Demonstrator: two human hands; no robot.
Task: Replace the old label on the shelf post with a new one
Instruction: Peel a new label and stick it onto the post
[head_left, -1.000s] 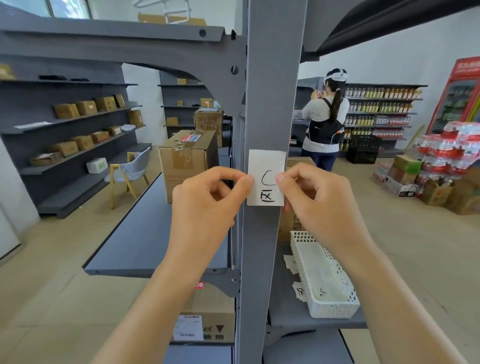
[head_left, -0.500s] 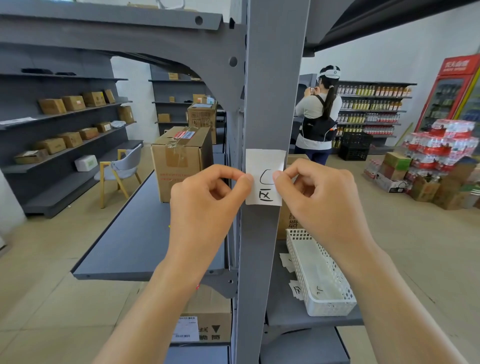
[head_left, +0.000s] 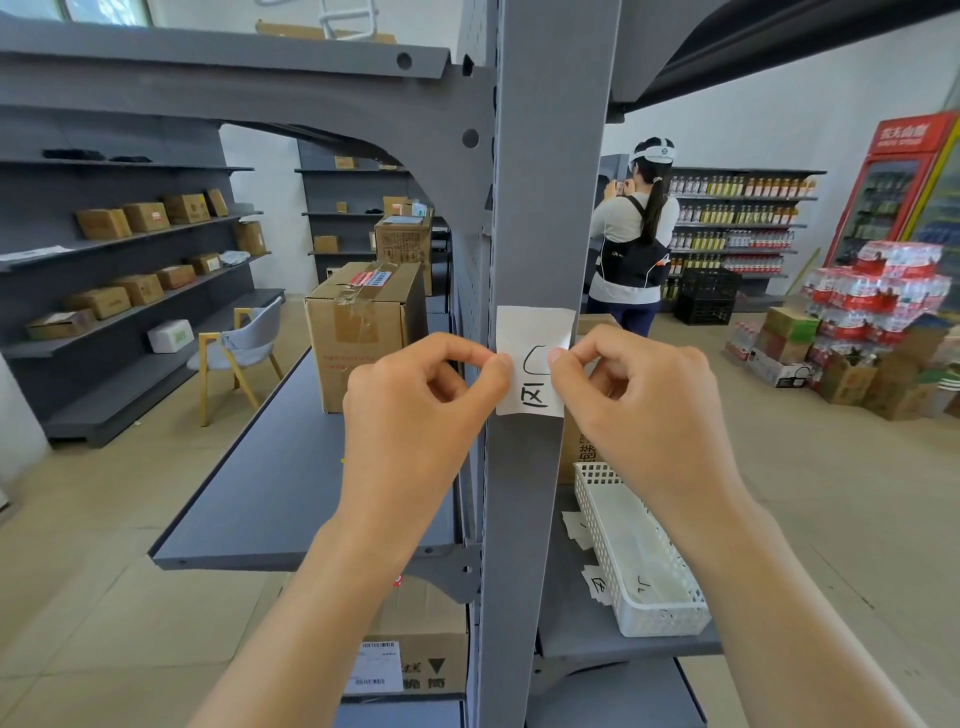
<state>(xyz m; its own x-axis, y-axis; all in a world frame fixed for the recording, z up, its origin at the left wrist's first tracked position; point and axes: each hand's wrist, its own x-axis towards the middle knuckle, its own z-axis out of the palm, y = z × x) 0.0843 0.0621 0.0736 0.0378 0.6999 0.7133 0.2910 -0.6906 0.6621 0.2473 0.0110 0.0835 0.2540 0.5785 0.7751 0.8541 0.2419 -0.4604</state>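
Observation:
A white paper label (head_left: 534, 332) with black handwritten marks lies against the front of the grey shelf post (head_left: 540, 156) at chest height. My left hand (head_left: 415, 410) pinches its left edge between thumb and forefinger. My right hand (head_left: 639, 410) pinches its right edge the same way, covering part of the writing. The label's top right corner curls slightly off the post.
A white plastic basket (head_left: 639, 551) sits on the grey shelf (head_left: 576, 629) to the right of the post, with loose paper labels (head_left: 592, 582) beside it. A taped cardboard box (head_left: 358, 332) stands on the left shelf (head_left: 270, 488). Another person (head_left: 634, 234) stands at far shelves.
Both hands keep their pinch on the label. The right thumb has crept a little further in over the writing; the view has shifted slightly.

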